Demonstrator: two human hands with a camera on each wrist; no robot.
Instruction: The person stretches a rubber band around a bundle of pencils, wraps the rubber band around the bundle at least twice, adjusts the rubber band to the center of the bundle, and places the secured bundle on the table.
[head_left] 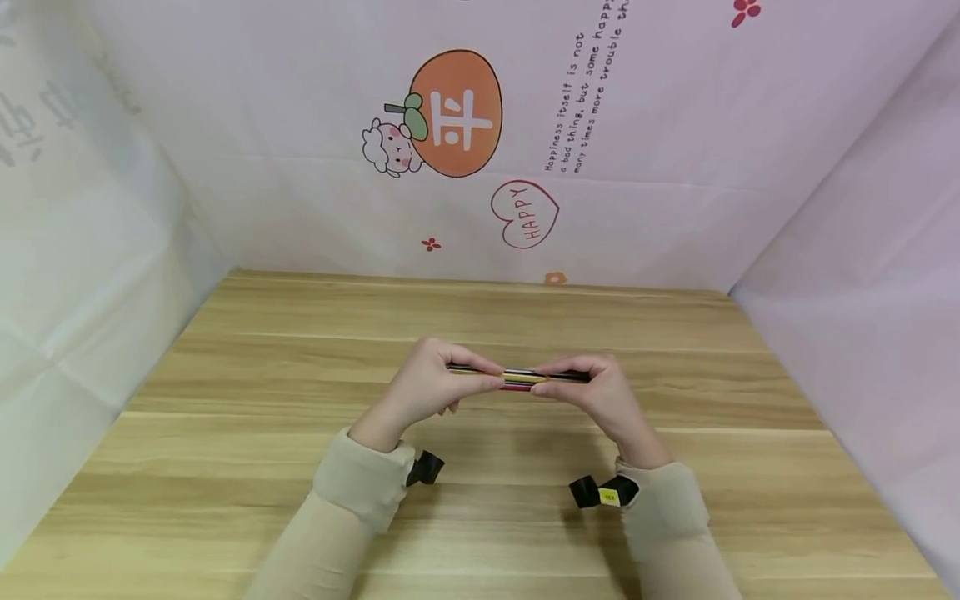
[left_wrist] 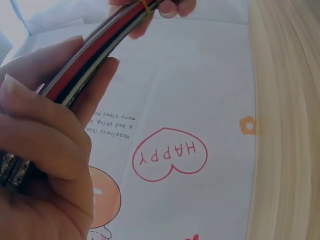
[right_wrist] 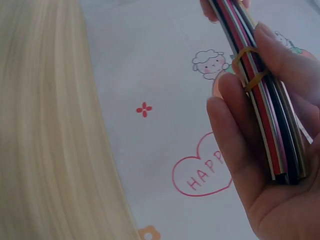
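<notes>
Both hands hold one slim bundle of pencils (head_left: 517, 377) level above the table. Red, pink, black and pale lengths lie side by side in the bundle (right_wrist: 263, 112). My left hand (head_left: 427, 386) grips its left part between thumb and fingers; patterned metal ends show inside that hand (left_wrist: 60, 155) in the left wrist view. My right hand (head_left: 600, 392) pinches the other part, and the blunt ends rest near its palm in the right wrist view. A yellow rubber band (right_wrist: 257, 80) loops round the bundle beside the right fingertips.
The wood-grain table (head_left: 510, 533) lies under the hands. A white printed cloth (head_left: 300, 167) hangs behind it, with more cloth at both sides. Small black cameras are strapped at the left wrist (head_left: 426, 468) and right wrist (head_left: 585, 492).
</notes>
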